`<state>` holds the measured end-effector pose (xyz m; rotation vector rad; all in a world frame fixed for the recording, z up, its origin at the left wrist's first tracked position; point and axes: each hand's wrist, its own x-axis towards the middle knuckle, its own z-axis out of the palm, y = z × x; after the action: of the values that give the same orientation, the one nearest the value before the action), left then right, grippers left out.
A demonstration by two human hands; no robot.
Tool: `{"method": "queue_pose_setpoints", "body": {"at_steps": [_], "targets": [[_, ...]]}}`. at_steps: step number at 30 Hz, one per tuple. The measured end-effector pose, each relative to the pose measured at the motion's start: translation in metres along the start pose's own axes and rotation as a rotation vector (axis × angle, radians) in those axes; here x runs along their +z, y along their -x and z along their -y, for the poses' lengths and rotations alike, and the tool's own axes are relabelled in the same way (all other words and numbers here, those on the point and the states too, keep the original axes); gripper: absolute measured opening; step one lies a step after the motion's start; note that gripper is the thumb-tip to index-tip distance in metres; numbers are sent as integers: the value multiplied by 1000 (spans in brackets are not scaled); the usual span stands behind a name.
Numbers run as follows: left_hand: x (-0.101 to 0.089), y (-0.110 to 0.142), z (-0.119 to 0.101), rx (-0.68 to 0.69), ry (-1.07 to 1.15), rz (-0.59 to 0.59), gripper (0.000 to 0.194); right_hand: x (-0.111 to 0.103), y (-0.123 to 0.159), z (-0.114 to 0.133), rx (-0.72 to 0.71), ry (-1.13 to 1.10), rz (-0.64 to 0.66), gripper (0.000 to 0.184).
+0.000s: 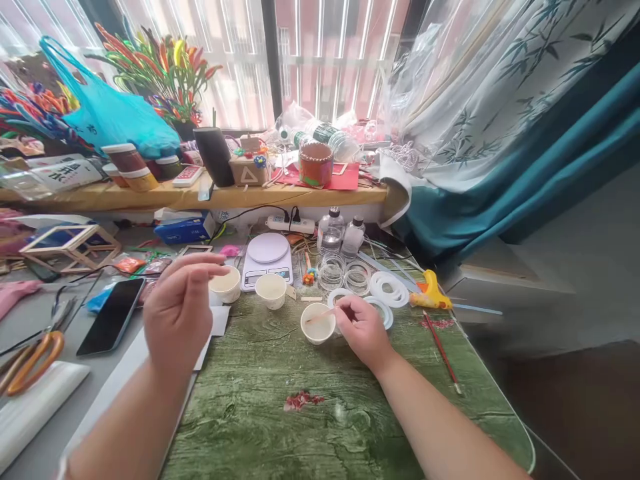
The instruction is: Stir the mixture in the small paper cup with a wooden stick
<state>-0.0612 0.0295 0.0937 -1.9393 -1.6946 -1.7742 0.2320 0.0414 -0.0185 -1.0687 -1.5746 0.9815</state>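
- The right hand (364, 331) pinches a thin stick (320, 318) by its end, so its tip reaches inside the near cup (317, 339).
- The left hand (177, 310) is raised, fingers bent; one cannot tell if it holds something.
- The scale (269, 249) stands farther.
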Motion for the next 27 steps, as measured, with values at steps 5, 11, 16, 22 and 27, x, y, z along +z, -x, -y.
{"method": "queue_pose_setpoints", "body": {"at_steps": [5,11,16,22,27], "targets": [[-28,-31,55,35,-507,505,59,1,1,-2,14,-11,12,12],[-31,-36,72,-131,-584,705,85,4,6,1,39,-63,3,34],[-21,-46,68,-130,-584,823,80,4,7,1,-2,-19,-39,37],[-14,-59,74,-133,-582,837,70,4,4,-3,-20,-18,-5,34],[-13,-61,74,-75,-650,943,71,2,2,-5,-23,-9,12,32]]}}
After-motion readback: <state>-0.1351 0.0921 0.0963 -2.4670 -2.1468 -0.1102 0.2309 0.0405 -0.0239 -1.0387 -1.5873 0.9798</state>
